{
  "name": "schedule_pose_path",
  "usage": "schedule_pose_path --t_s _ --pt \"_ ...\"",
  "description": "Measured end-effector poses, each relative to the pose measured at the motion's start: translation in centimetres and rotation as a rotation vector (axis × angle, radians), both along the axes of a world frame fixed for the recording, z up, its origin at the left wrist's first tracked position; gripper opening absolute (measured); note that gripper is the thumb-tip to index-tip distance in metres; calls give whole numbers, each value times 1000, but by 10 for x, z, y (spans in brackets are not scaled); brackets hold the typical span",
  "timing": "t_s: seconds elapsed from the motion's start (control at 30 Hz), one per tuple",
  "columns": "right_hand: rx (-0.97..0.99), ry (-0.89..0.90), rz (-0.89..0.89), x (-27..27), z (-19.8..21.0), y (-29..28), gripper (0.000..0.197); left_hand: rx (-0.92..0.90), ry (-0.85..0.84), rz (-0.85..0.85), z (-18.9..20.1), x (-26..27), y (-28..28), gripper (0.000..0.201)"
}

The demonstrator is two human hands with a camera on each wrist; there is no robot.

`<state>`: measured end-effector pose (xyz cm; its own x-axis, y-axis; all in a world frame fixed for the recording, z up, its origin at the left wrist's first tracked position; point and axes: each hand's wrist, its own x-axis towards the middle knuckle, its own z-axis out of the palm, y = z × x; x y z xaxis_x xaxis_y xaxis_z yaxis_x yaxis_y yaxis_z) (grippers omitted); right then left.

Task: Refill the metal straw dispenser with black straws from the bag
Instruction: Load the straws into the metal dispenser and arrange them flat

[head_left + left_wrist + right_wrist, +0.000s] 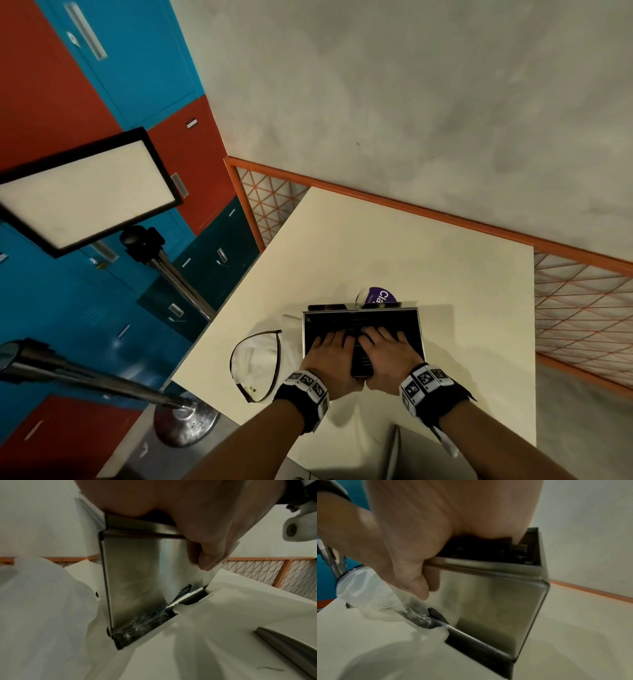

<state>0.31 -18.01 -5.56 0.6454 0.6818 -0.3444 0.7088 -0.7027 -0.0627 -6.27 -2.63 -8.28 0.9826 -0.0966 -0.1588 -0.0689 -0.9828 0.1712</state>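
Note:
The metal straw dispenser (420, 329) stands open-topped on the cream table (376, 240), filled with black straws (342, 323). My left hand (329, 346) and right hand (383, 341) lie side by side on the straws, fingers spread flat. Both thumbs hang over the near wall. In the left wrist view the thumb (211, 555) rests against the steel front (137, 574), and straw ends (183, 592) show at the bottom slot. The right wrist view shows the same front (488, 601) and slot straws (436, 614). The clear plastic bag (257, 359) lies crumpled left of the dispenser.
A purple-labelled pack (380, 296) sits behind the dispenser. A grey metal piece (394, 445) lies near the table's front edge. An orange mesh fence (582, 308) runs along the far and right sides. A light panel (85, 195) and steel posts (185, 411) stand left.

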Motion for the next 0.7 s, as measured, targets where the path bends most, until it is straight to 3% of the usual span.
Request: schedule_pose_path --t_s 0.2,0.47,0.7 --pt "-4 -34 4 -1 -4 0 74 -15 4 7 -1 0 0 89" --pt "14 7 -27 -1 -5 0 74 17 -14 -3 -1 -1 1 79" --pt "31 -12 -14 -1 -5 0 80 0 18 2 -1 1 0 87"
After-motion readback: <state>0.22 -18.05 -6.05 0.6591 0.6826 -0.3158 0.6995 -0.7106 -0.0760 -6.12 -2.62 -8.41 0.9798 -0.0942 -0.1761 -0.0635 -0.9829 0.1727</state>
